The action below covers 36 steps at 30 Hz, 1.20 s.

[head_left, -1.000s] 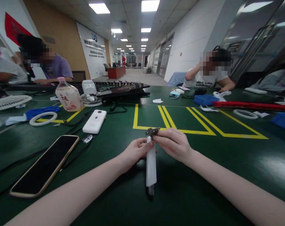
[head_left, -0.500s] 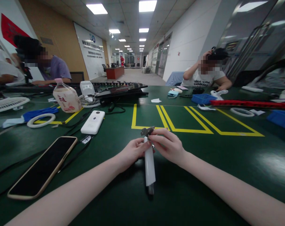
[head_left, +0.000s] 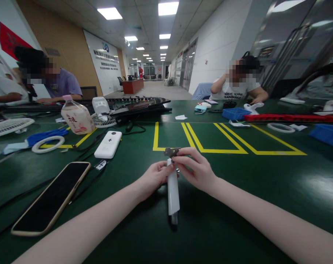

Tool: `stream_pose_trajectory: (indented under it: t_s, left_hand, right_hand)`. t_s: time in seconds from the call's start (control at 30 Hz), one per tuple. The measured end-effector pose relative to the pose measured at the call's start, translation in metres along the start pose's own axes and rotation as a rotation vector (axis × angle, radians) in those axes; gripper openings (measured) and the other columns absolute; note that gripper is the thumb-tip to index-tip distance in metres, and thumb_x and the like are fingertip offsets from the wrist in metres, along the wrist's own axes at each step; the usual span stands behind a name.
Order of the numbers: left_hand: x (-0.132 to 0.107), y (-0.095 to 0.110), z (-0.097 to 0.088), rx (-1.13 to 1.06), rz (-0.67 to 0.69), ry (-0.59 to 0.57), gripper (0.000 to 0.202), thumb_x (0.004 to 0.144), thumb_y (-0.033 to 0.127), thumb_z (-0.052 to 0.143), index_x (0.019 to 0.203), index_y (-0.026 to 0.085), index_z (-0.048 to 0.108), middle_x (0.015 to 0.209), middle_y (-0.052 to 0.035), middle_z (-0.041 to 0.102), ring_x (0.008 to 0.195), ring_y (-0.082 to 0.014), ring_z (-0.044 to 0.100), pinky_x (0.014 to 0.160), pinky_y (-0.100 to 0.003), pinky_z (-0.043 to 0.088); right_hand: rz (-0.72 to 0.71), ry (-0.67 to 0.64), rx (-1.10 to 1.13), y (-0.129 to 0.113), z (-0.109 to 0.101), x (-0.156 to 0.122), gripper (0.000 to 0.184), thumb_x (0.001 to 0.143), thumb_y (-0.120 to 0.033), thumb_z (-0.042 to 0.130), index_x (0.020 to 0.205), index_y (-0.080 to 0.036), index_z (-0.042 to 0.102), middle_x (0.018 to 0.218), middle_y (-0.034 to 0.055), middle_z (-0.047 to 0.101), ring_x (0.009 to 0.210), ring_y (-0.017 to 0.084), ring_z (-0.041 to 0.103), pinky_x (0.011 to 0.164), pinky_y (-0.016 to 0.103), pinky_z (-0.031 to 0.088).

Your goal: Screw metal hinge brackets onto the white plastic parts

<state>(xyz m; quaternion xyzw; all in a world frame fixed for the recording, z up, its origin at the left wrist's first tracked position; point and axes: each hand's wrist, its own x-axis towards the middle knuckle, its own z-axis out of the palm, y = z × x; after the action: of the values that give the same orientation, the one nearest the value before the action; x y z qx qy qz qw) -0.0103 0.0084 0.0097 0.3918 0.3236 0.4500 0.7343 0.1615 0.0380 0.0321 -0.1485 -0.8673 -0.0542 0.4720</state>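
My left hand (head_left: 158,175) is closed around the upper part of a white tube (head_left: 173,194), thumb lying on its front. The tube slants down towards me, and a dark, shiny end shows at its lower tip. At its top sits a small dark metal part (head_left: 171,151) of uneven shape, with what look like small holes. My right hand (head_left: 197,169) pinches this metal part between thumb and fingers, close against the tube. Whether the two pieces are joined cannot be made out. A small shiny bit (head_left: 178,170) shows between the hands.
On the green table (head_left: 238,205) a phone (head_left: 52,198), a white power bank (head_left: 108,145), a white ring (head_left: 48,144) and a pink-capped bottle (head_left: 77,116) lie or stand to the left. Yellow tape (head_left: 224,151) marks areas ahead. Blue trays (head_left: 327,136) are at right; other people sit across.
The dark metal part has turned slightly to lie more level above the tube. Both hands keep their hold. The whole view has shifted a little.
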Motion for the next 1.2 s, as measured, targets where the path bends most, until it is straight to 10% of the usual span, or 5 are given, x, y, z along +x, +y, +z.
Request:
stream_pose_trajectory:
  t_s: [0.37, 0.57, 1.2]
  left_hand:
    - [0.003, -0.005, -0.005, -0.015, 0.015, 0.001, 0.048, 0.064, 0.047, 0.084, 0.088, 0.012, 0.062, 0.073, -0.0035, 0.064, 0.066, -0.0122, 0.061, 0.064, -0.022, 0.047]
    - [0.002, -0.002, -0.003, 0.001, -0.003, 0.010, 0.054, 0.060, 0.050, 0.085, 0.089, 0.011, 0.062, 0.073, -0.0041, 0.065, 0.065, -0.0123, 0.062, 0.063, -0.022, 0.047]
    - [0.001, 0.000, -0.003, 0.030, -0.019, -0.005, 0.055, 0.062, 0.049, 0.085, 0.095, 0.010, 0.064, 0.076, -0.0040, 0.064, 0.066, -0.0118, 0.060, 0.064, -0.022, 0.047]
  right_hand:
    - [0.465, 0.035, 0.385, -0.010, -0.008, 0.017, 0.031, 0.084, -0.015, 0.066, 0.113, -0.021, 0.056, 0.099, 0.0033, 0.060, 0.088, 0.016, 0.060, 0.077, 0.030, 0.052]
    - [0.759, -0.208, 0.747, -0.001, -0.011, 0.023, 0.018, 0.081, -0.025, 0.069, 0.095, -0.015, 0.064, 0.091, 0.0047, 0.065, 0.086, 0.017, 0.063, 0.078, 0.029, 0.052]
    - [0.813, -0.266, 0.669, -0.001, -0.011, 0.024, 0.022, 0.084, -0.035, 0.059, 0.083, -0.013, 0.062, 0.079, 0.0039, 0.061, 0.072, 0.016, 0.057, 0.065, 0.026, 0.047]
